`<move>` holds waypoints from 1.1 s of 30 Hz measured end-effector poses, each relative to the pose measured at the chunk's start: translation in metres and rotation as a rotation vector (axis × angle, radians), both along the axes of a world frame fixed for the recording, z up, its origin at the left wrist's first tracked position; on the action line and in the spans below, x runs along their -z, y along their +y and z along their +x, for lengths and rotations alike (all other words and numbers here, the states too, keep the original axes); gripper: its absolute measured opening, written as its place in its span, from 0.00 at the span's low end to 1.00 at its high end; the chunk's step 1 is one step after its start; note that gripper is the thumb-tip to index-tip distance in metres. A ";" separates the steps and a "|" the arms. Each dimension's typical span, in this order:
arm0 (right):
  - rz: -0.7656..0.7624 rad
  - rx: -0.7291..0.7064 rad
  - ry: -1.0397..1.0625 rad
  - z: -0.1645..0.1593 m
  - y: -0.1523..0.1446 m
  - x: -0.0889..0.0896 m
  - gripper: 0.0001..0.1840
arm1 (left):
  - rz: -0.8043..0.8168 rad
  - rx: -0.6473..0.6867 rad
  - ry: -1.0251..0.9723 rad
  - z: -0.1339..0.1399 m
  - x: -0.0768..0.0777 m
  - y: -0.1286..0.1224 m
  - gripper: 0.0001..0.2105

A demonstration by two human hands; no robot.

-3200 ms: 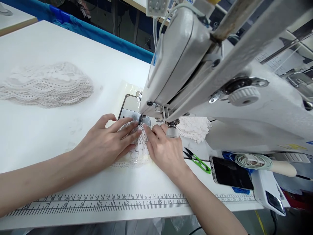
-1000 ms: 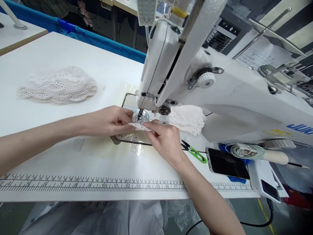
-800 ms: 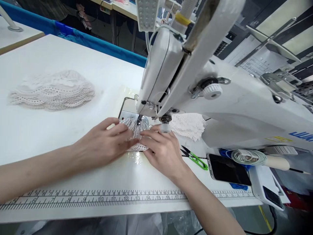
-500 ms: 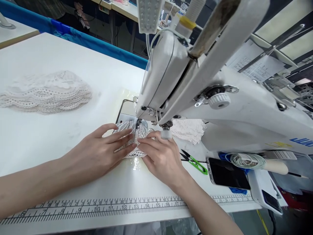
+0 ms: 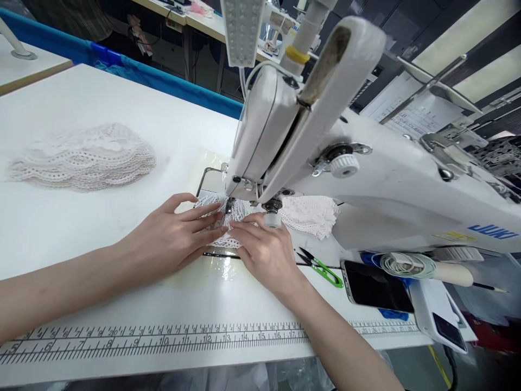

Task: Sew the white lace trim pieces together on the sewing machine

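A piece of white eyelet lace (image 5: 225,239) lies gathered under the presser foot (image 5: 229,205) of the white sewing machine (image 5: 260,127). My left hand (image 5: 173,233) rests on its left side, fingers stretched out and spread flat over the lace. On the right side, my right hand (image 5: 266,250) has its fingers close together and bent, pinching the lace near the foot; the thumb is partly hidden. Both sets of fingertips almost meet just in front of the needle area. Part of the lace is covered by my fingers.
A stack of lace pieces (image 5: 85,157) lies at the left; more white lace (image 5: 311,216) sits under the machine arm. Green thread snips (image 5: 321,269), a phone (image 5: 376,285) and a coil of cord (image 5: 407,266) are at the right. A printed ruler (image 5: 163,342) runs along the front edge.
The lace has moved a little away from me under the presser foot, and both hands have moved forward with it. The camera view has shifted slightly.
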State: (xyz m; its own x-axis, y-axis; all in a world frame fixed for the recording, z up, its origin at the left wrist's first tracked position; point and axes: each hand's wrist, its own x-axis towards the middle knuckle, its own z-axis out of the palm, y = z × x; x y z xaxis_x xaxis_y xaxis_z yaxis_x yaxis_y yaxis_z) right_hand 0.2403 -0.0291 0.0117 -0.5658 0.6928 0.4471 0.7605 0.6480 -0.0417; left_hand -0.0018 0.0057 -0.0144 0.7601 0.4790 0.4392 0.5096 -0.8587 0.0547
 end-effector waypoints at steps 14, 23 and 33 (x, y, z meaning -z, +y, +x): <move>0.033 0.040 -0.071 0.000 0.009 0.004 0.15 | -0.011 -0.019 -0.041 0.005 -0.004 0.016 0.17; -0.228 0.228 0.270 -0.004 0.016 0.008 0.10 | -0.572 -0.068 -0.202 0.012 -0.021 0.032 0.23; -0.222 0.112 0.203 0.001 0.008 0.005 0.13 | -0.308 0.008 -0.145 0.008 -0.013 0.019 0.20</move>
